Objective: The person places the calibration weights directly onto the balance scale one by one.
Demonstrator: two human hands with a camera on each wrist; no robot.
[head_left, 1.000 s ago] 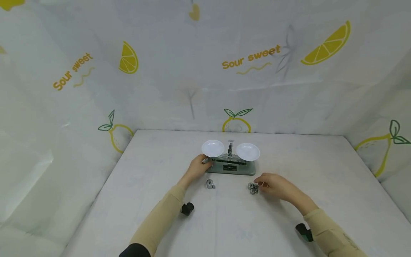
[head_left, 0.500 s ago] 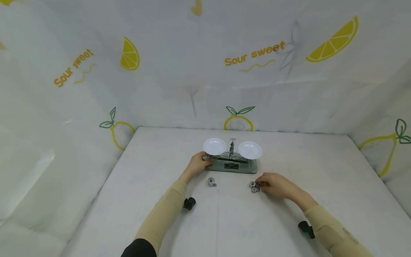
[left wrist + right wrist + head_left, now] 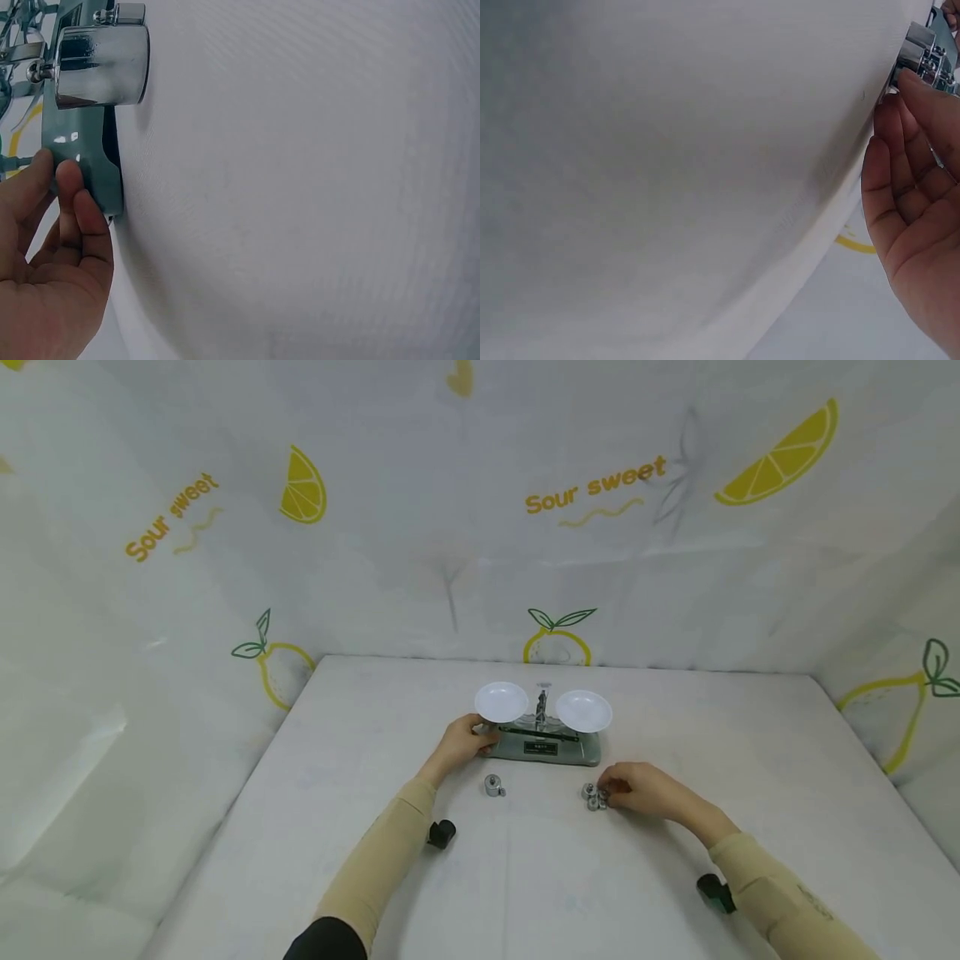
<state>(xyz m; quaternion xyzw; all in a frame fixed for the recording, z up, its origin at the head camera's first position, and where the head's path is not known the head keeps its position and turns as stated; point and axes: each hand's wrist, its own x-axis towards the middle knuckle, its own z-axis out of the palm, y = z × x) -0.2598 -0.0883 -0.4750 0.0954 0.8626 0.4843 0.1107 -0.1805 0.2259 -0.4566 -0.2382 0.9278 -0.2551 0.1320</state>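
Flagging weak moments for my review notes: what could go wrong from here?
The small weights could topple, as the right grip is at their tight cluster. The balance scale might shift, or its left pan get bumped, since the left grip is at the scale's left end, near that pan. The larger weight could be brushed if the left grip draws back, as it stands nearby.

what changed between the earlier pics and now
The right hand has closed in slightly on the right side of the weight cluster; whether it grips a weight is hard to tell. The left hand still holds the left end of the balance. The balance and weights look unmoved, apart from a slight shift of the whole view.
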